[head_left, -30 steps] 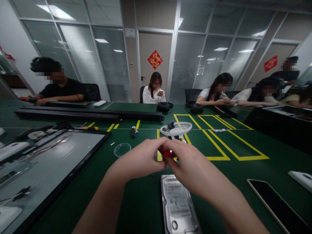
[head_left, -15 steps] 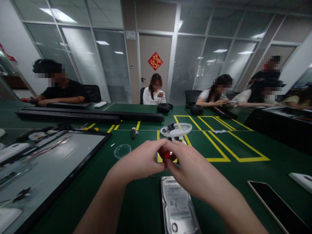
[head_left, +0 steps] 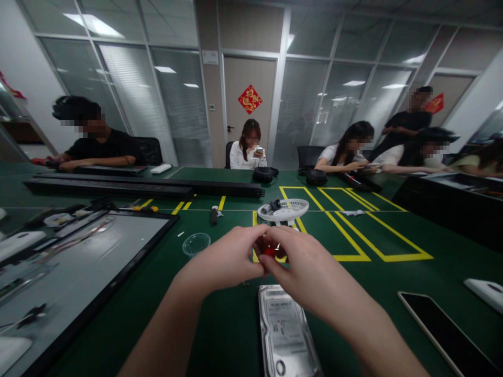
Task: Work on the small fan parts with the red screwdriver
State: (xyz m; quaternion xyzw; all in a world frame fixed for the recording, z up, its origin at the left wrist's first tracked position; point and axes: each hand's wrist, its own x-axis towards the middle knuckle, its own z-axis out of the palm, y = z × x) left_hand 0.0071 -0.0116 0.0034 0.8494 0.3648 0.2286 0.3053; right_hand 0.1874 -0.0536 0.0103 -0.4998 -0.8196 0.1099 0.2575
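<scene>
Both hands meet above the near end of the table's middle. My right hand is closed, thumb and fingers pinching a small red object; most of it is hidden, so its kind cannot be told. My left hand curls closed against the same spot, and what its fingertips grip is hidden. Just below them lies a silver hard drive, label side up, with its far end under my right wrist and thumb. Tiny dark bits rest on the table left of the drive.
A clear plastic cup and a white basket with dark parts stand beyond my hands. A large panel lies left; a phone lies right. Long black bars cross the far left. Several people sit across the table.
My hands stay nearly in place, with slight finger movement around the red object. In the background, the standing person at the right has shifted left. The drive has not visibly moved.
</scene>
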